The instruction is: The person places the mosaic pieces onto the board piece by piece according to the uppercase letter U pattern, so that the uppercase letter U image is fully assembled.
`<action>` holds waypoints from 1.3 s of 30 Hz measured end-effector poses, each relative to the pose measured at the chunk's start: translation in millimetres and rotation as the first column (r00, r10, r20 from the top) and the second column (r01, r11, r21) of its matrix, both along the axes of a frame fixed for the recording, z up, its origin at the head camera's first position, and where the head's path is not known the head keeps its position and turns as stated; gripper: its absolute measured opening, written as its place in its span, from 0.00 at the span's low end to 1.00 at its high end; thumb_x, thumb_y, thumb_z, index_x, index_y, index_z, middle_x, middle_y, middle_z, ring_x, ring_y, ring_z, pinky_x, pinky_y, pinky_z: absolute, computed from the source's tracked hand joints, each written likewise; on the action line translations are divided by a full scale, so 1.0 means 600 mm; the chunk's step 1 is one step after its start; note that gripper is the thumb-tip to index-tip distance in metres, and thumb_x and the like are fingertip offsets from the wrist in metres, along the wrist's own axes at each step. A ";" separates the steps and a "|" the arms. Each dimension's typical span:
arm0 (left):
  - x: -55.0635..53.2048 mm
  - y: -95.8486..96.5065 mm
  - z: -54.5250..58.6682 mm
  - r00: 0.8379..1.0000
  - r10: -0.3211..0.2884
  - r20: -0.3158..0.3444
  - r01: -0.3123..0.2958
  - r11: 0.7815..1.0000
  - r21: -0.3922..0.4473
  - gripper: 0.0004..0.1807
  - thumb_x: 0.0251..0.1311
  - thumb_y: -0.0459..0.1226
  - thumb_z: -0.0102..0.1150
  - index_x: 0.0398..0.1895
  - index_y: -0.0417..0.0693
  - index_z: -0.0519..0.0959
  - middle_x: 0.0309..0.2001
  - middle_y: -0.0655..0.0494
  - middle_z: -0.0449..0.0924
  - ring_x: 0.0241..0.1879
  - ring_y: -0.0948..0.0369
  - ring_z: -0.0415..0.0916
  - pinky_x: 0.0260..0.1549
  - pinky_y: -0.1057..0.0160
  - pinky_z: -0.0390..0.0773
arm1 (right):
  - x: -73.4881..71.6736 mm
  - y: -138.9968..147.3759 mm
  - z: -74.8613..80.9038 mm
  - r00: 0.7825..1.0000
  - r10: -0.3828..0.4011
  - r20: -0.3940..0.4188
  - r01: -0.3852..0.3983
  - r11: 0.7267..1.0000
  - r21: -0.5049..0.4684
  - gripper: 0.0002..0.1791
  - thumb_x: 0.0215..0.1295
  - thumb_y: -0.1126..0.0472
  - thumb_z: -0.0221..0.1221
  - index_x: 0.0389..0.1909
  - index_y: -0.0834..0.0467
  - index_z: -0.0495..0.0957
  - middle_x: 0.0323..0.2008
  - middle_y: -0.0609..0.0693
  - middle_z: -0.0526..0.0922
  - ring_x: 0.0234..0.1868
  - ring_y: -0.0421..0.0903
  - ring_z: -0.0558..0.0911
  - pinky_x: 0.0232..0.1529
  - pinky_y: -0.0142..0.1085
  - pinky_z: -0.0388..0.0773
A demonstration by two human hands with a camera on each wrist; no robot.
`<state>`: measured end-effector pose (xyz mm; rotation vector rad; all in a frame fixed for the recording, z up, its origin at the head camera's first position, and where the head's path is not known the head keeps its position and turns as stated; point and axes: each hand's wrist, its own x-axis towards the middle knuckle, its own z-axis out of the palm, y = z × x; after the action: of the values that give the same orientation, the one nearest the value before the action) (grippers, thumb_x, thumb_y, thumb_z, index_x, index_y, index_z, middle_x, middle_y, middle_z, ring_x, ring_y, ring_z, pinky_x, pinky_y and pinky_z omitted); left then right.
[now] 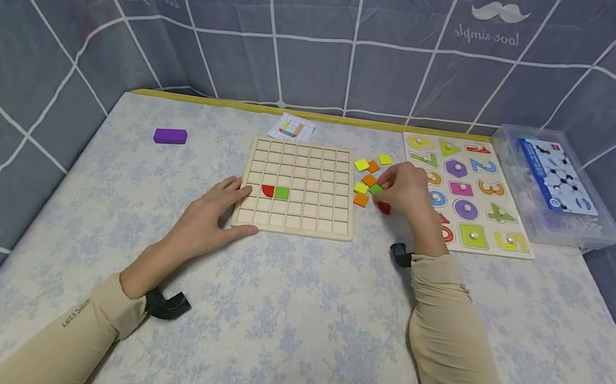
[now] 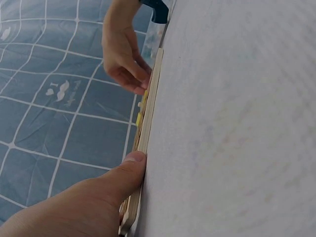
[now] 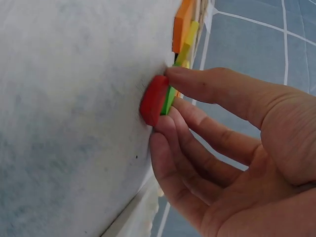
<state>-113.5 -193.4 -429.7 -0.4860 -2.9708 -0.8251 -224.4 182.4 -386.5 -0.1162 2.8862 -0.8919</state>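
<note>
A wooden grid board [image 1: 317, 210] lies flat on the table, with a red quarter-round tile [image 1: 267, 191] and a green square tile [image 1: 282, 193] side by side in its cells. My left hand [image 1: 207, 220] rests at the board's near left corner, thumb along the front edge and fingers spread on the left side. Right of the board, my right hand [image 1: 408, 194] pinches another green tile [image 3: 168, 101] between thumb and fingertips. A red rounded tile [image 3: 154, 100] lies just in front of that green one. Around them are orange tiles [image 1: 361, 200] and yellow tiles [image 1: 362, 165].
Behind the board lies a small pattern card [image 1: 291, 128]. To the right are a number-and-shape puzzle board [image 1: 473, 236] and a clear plastic box [image 1: 556, 226] with a blue booklet on its lid. A purple block [image 1: 170, 136] sits at the left. Tiled-print cloth hangs around the table.
</note>
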 end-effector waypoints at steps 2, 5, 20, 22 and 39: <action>0.001 -0.001 0.000 1.000 0.003 -0.002 -0.003 1.000 0.001 0.48 0.63 0.54 0.73 0.81 0.44 0.65 0.83 0.41 0.57 0.84 0.44 0.50 0.75 0.32 0.60 | 0.000 -0.002 0.000 1.000 -0.004 -0.001 0.004 1.000 -0.001 0.12 0.57 0.66 0.75 0.40 0.66 0.86 0.32 0.55 0.84 0.40 0.54 0.77 0.46 0.44 0.75; 0.001 -0.003 0.000 1.000 0.004 -0.008 -0.004 1.000 0.002 0.48 0.63 0.55 0.73 0.80 0.44 0.65 0.82 0.41 0.57 0.84 0.44 0.50 0.74 0.32 0.60 | 0.001 -0.003 0.002 1.000 -0.008 -0.016 0.008 1.000 0.003 0.12 0.57 0.66 0.75 0.40 0.66 0.86 0.33 0.56 0.84 0.39 0.53 0.77 0.42 0.42 0.75; 0.002 -0.004 -0.001 1.000 -0.004 -0.003 0.004 1.000 0.007 0.48 0.63 0.54 0.73 0.81 0.45 0.65 0.82 0.42 0.57 0.84 0.44 0.49 0.75 0.32 0.60 | 0.008 -0.027 0.007 0.983 0.136 -0.126 -0.145 0.987 -0.063 0.12 0.60 0.67 0.73 0.43 0.66 0.86 0.39 0.60 0.87 0.41 0.54 0.83 0.48 0.46 0.80; 0.001 -0.003 -0.003 1.000 -0.009 -0.003 0.009 1.000 0.004 0.48 0.63 0.55 0.73 0.81 0.45 0.65 0.83 0.42 0.57 0.84 0.45 0.49 0.75 0.33 0.60 | 0.008 -0.039 0.004 0.973 0.182 -0.141 -0.193 0.979 -0.070 0.12 0.59 0.68 0.74 0.43 0.65 0.86 0.38 0.60 0.87 0.40 0.54 0.84 0.47 0.46 0.81; 0.002 -0.002 -0.003 1.000 -0.005 -0.015 0.005 1.000 -0.010 0.48 0.63 0.56 0.73 0.81 0.45 0.65 0.82 0.42 0.57 0.84 0.44 0.50 0.75 0.33 0.60 | 0.015 -0.150 0.003 0.880 0.462 -0.110 -0.468 0.883 -0.033 0.12 0.59 0.71 0.70 0.45 0.64 0.86 0.41 0.57 0.87 0.44 0.51 0.84 0.50 0.42 0.82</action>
<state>-112.5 -194.4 -431.3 -0.4986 -2.9625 -0.8042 -215.3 92.6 -384.6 -0.8447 2.7184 -0.8887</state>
